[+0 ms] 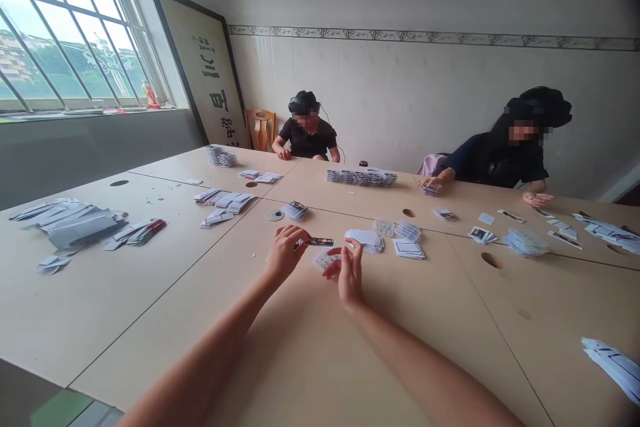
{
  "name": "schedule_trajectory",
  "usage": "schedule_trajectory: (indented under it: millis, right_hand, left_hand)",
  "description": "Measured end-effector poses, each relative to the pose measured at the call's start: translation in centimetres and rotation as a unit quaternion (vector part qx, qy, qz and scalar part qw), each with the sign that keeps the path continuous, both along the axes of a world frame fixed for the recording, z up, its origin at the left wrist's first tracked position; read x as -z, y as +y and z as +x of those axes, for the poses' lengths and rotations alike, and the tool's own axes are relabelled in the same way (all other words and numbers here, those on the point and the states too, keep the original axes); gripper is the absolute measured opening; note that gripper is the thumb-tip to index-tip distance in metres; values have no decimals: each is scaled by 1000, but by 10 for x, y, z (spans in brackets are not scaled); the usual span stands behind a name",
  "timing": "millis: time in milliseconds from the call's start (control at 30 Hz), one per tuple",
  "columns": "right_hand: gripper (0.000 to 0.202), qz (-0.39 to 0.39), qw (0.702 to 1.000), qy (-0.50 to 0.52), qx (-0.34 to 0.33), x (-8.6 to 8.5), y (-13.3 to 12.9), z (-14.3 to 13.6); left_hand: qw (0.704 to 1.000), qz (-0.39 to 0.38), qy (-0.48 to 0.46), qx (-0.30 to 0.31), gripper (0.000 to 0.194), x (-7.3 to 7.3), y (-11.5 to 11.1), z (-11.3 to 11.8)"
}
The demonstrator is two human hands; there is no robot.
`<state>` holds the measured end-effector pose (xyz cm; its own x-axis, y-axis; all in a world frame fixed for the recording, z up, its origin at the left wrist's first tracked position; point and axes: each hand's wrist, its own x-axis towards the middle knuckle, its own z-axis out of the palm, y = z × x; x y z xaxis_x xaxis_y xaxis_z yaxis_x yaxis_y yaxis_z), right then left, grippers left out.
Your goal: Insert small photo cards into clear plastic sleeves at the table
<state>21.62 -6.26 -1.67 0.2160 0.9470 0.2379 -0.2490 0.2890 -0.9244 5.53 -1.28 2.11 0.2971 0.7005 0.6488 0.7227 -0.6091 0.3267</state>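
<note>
Between the thumb and fingers of my left hand point(287, 250) is a narrow dark printed card point(323, 241), held out to the right above the table. My right hand point(351, 275) is beside it, fingers bent and apart. A clear plastic packet with small pale pieces point(323, 258) lies just below the card, partly hidden behind my right fingers; whether they touch it I cannot tell. Just beyond my right hand are a pile of white cards point(369, 240) and a stack of blue-edged cards point(409, 249). Clear packets point(407, 231) rest behind these.
Across the table point(320, 347) sit two people, one at the middle point(307, 137) and one at the right point(500, 160). A row of stacked packets point(361, 177) stands at the far side. Paper piles point(80, 221) spread over the left. A round hole point(492, 260) is at right.
</note>
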Motion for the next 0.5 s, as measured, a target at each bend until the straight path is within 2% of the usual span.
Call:
schedule_trajectory:
  millis: [167, 300, 500]
  right_hand:
    - [34, -35, 999, -12, -24, 2, 13, 11]
    - [32, -24, 999, -13, -31, 4, 23, 16]
    - [28, -16, 999, -14, 37, 7, 39, 14]
  left_hand:
    - [997, 35, 48, 40, 15, 13, 0, -7]
    - [997, 46, 57, 36, 13, 16, 0, -8]
    - [999, 16, 46, 10, 14, 17, 1, -3]
